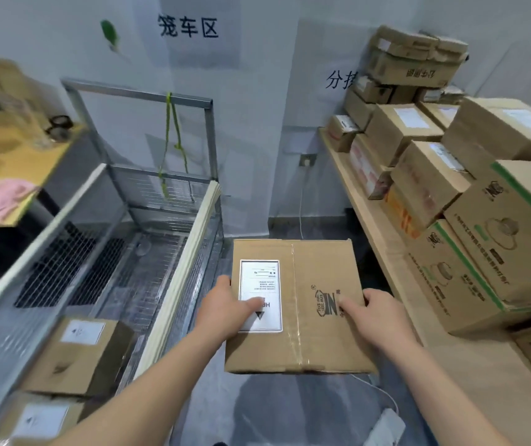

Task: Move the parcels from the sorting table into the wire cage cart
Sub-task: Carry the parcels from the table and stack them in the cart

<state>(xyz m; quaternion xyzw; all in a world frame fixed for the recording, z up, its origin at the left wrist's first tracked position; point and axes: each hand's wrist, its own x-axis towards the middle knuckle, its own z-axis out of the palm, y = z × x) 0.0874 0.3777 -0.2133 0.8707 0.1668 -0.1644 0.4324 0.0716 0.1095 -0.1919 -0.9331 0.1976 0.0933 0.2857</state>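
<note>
1. a brown parcel is held in the air over the floor, between the wire cage cart on the left and the sorting table on the right; it touches neither.
2. the left hand grips the parcel's left edge, thumb pressed on the white label, fingers curled under and out of sight; the right hand grips the right edge the same way, thumb on the printed logo.
3. the step in hand looks like carrying the parcel across to the cart; to do it well, keep it level with both hands, lift it above the padded side rail, then lower it onto the mesh floor rather than drop it.
4. two parcels already lie at the near end of the cart, one with another nearer the camera; the far end shows bare mesh, so that seems the easier spot.
5. many stacked boxes remain on the sorting table, so the task seems far from done.
6. in the way: the side rail stands between parcel and cart floor; a green cord hangs from the cart's back frame; a white power strip and its cable lie on the floor near the feet, a likely tripping risk.
7. a yellow side table with a pink cloth stands beyond the cart, well apart.
</note>
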